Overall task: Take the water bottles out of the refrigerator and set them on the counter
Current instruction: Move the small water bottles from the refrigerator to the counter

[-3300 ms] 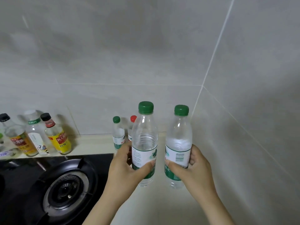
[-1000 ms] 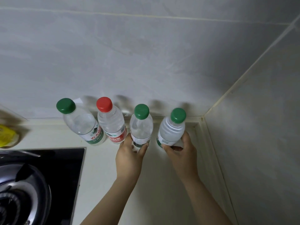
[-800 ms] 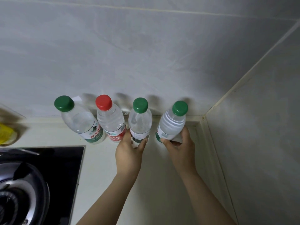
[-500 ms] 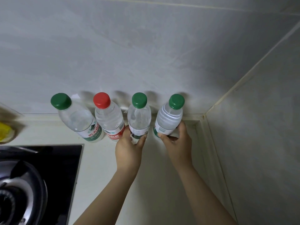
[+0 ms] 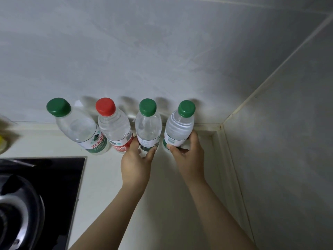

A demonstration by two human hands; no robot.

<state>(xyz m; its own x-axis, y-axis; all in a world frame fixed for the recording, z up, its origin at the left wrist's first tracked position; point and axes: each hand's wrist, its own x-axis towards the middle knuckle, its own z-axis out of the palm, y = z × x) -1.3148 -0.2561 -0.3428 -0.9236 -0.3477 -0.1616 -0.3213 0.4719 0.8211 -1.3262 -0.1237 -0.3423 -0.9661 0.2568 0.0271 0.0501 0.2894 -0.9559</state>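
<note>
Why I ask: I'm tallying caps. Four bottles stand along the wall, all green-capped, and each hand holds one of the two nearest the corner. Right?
Not all green: the head view shows the second bottle from the left has a red cap. The rest holds: left hand grips the third bottle, right hand the corner bottle.

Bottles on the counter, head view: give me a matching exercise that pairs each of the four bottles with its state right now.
Column one:
1. far-left green-cap bottle
2. red-cap bottle
3. middle green-cap bottle
4. corner bottle

Column two:
A. gripped by the right hand
B. not gripped, nearest the stove
C. gripped by the left hand
D. not gripped, between two green caps

Pairs: 1-B; 2-D; 3-C; 4-A
</note>
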